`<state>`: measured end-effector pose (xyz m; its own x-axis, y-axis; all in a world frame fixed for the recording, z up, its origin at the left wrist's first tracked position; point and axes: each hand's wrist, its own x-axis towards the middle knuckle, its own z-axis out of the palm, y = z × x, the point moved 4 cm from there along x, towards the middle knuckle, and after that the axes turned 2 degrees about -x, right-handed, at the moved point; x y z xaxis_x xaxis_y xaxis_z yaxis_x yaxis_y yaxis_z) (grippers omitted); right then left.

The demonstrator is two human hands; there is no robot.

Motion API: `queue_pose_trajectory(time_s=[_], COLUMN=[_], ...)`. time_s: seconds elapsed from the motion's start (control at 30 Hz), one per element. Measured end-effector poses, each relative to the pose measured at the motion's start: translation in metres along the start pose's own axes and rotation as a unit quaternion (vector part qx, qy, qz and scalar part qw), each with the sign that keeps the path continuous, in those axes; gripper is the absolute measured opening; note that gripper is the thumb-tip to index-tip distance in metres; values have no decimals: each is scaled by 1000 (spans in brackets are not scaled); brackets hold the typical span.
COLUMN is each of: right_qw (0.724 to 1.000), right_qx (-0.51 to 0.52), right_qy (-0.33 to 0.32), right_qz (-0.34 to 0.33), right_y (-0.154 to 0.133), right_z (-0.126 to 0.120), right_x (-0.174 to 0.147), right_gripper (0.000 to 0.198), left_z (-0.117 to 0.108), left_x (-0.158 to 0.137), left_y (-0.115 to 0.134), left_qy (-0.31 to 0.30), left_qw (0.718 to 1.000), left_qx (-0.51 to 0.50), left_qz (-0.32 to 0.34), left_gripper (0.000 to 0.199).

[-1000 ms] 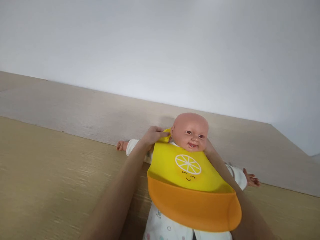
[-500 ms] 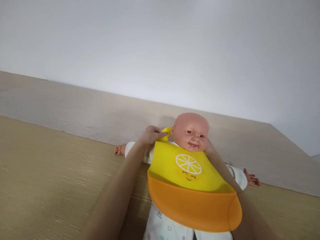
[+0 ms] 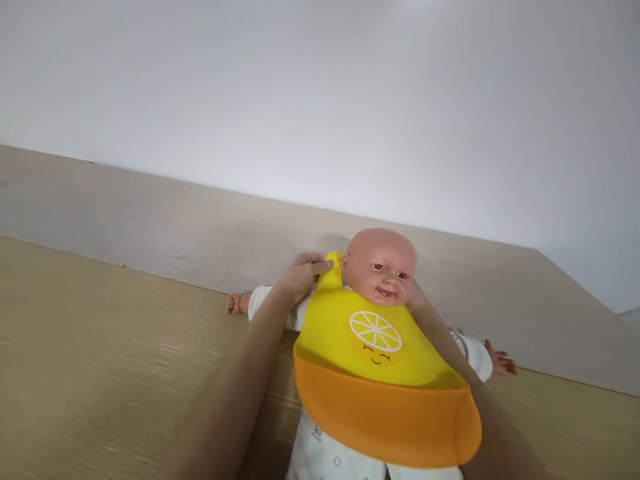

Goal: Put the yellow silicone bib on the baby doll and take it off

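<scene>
1. While the doll (image 3: 381,270) lies on its back on the wooden bench (image 3: 100,347), a yellow-and-orange bib (image 3: 370,360) already covers its chest, the lemon print facing up and the orange catch pocket hanging toward its legs.
2. The left hand (image 3: 300,275) sits at the doll's neck on that side, its fingers (image 3: 320,265) pinched on the bib's neck strap (image 3: 333,267), which stands up just beside the doll's cheek.
3. The right hand (image 3: 416,299) reaches in behind the other side of the doll's head; only the wrist and forearm show, so I cannot tell whether its fingers are clenched on the other strap end or released.
4. Judging from this, the placing of the bib on the front looks done: it lies flat and centred under the chin.
5. What seems left is the fastening behind the neck; no closed clasp is visible, and the back of the neck is hidden by the head.
6. The doll's arms (image 3: 500,363) lie spread on the bench, clear of the bib, and its white printed romper (image 3: 320,453) shows below the pocket.
</scene>
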<state>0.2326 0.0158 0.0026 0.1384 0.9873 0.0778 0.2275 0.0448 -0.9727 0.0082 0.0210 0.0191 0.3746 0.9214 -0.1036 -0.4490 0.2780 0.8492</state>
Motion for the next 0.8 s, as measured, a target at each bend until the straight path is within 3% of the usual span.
queue_pose_trajectory(time_s=[0.17, 0.23, 0.3, 0.43, 0.57, 0.8], right_qw=[998, 998, 999, 999, 997, 997], right_qx=[51, 53, 42, -14, -73, -28], right_qy=[16, 13, 7, -32, -3, -9], right_qz=[28, 24, 17, 7, 23, 74], right_y=[-14, -19, -22, -26, -30, -28], right_z=[4, 5, 5, 3, -7, -8], right_x=[-8, -8, -6, 2, 5, 4], right_gripper=[30, 30, 27, 26, 31, 27], left_z=[2, 6, 8, 5, 1, 7], left_x=[2, 3, 5, 8, 8, 3], left_y=[-1, 0, 0, 1, 7, -2], left_qy=[91, 86, 76, 91, 130, 111], left_qw=[982, 977, 976, 968, 961, 983], left_qx=[168, 193, 198, 225, 229, 141], left_qz=[-2, 21, 44, 63, 84, 26], left_gripper=[11, 29, 45, 30, 31, 36])
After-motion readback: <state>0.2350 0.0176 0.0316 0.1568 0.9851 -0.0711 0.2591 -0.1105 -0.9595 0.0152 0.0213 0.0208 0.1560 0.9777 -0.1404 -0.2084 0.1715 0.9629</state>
